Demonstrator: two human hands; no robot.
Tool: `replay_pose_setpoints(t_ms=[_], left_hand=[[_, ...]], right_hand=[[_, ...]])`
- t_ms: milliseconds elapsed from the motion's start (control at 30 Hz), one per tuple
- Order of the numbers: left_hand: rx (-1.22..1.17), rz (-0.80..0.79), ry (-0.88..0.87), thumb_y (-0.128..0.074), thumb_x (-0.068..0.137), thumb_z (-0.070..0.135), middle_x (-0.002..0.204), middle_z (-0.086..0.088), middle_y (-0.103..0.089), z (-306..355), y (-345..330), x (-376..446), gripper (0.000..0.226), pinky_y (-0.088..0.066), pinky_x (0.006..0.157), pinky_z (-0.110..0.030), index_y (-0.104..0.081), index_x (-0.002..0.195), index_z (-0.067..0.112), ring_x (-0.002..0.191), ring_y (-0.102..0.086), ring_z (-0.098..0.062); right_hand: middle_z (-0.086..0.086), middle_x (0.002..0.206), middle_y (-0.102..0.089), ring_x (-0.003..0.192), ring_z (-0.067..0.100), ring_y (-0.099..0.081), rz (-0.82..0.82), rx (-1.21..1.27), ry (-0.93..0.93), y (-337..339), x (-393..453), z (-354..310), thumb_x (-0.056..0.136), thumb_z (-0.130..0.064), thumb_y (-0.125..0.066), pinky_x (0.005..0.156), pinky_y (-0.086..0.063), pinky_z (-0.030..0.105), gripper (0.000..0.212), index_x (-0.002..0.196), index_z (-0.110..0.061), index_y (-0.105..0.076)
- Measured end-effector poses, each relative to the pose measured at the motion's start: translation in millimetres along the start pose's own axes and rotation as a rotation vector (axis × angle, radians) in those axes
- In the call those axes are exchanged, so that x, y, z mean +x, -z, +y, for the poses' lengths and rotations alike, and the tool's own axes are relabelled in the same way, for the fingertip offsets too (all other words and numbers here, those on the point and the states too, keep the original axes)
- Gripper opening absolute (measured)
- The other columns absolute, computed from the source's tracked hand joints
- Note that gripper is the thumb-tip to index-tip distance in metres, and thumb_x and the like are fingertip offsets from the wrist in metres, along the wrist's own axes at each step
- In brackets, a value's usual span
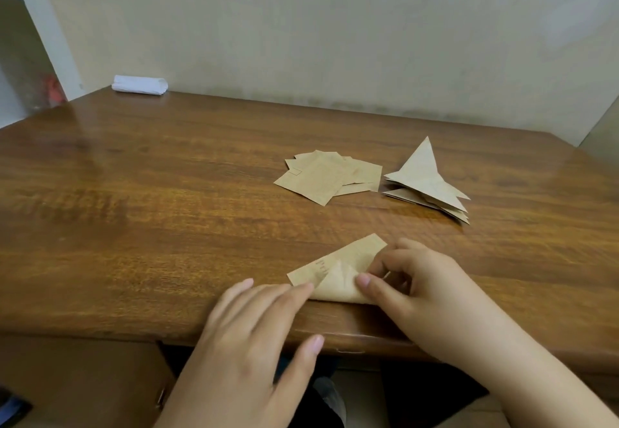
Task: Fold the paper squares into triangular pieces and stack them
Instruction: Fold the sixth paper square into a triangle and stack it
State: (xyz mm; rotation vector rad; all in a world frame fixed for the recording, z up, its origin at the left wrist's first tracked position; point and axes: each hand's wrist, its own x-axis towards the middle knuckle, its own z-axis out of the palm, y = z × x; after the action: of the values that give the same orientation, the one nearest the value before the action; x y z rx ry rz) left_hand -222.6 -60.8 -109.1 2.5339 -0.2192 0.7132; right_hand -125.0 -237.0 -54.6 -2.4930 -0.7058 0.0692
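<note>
At table (134,213) edge, half-folded paper (338,270)

Your hands meet at the counter's (134,213) near edge, left hand (254,323) and right hand (425,290) on either side of a half-folded paper square (338,273). Behind it lies the pile of flat paper squares (321,176), with the stack of folded triangles (428,183) just right of that. A rolled cloth (140,84) lies at the far left corner against the wall (335,25).
</note>
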Motion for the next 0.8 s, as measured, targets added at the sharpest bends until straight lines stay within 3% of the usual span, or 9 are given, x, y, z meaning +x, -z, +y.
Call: replay_pose_setpoints(t_ms=[167,300,467,667,800], left_hand=[[0.085,-0.055,0.004,-0.036,0.090,0.055,0.123,0.013,-0.057,-5.7,-3.2,11.3,0.047,-0.025,0.104,-0.033,-0.049,0.125,0.026,0.118,-0.044,-0.003],[0.100,-0.120,-0.004,-0.028,0.093,0.057,0.110,0.016,-0.062,-5.1,-3.1,20.2,0.047,-0.022,0.108,-0.032,-0.049,0.122,0.027,0.110,-0.052,0.001],[0.126,-0.025,-0.016,-0.034,0.091,0.053,0.098,0.008,-0.058,-1.9,-13.2,15.3,0.046,-0.030,0.101,-0.037,-0.058,0.115,0.022,0.096,-0.053,-0.008],[0.250,0.030,-0.051,-0.045,0.079,0.050,0.109,0.000,-0.066,-0.8,-25.6,7.3,0.053,-0.034,0.095,-0.041,-0.068,0.110,0.014,0.107,-0.051,-0.015],[0.301,0.041,-0.005,-0.033,0.090,0.055,0.108,-0.001,-0.069,-1.8,-32.4,3.1,0.059,-0.036,0.093,-0.043,-0.071,0.108,0.014,0.110,-0.051,-0.016]], right_hand=[[-0.018,0.094,-0.055,0.086,-0.002,-0.049,0.038,-0.061,-0.025,-0.4,9.8,1.6,0.090,-0.043,-0.054,0.065,-0.037,0.011,0.015,0.081,-0.032,-0.061],[-0.017,0.075,-0.059,0.074,-0.009,-0.052,0.006,-0.023,-0.073,10.8,11.3,5.3,0.089,-0.047,-0.052,0.054,-0.038,0.012,0.021,0.075,-0.034,-0.060],[-0.017,0.078,-0.055,0.071,-0.003,-0.050,0.006,-0.091,-0.093,9.6,15.7,6.2,0.087,-0.049,-0.056,0.053,-0.034,0.013,0.018,0.075,-0.035,-0.058],[-0.014,0.086,-0.053,0.078,0.001,-0.050,0.011,-0.146,-0.099,1.2,24.8,4.3,0.087,-0.047,-0.057,0.060,-0.036,0.013,0.018,0.079,-0.032,-0.060],[-0.013,0.085,-0.053,0.076,0.002,-0.049,0.025,-0.164,-0.127,-0.7,27.3,3.2,0.087,-0.048,-0.056,0.057,-0.035,0.013,0.022,0.075,-0.029,-0.058]])
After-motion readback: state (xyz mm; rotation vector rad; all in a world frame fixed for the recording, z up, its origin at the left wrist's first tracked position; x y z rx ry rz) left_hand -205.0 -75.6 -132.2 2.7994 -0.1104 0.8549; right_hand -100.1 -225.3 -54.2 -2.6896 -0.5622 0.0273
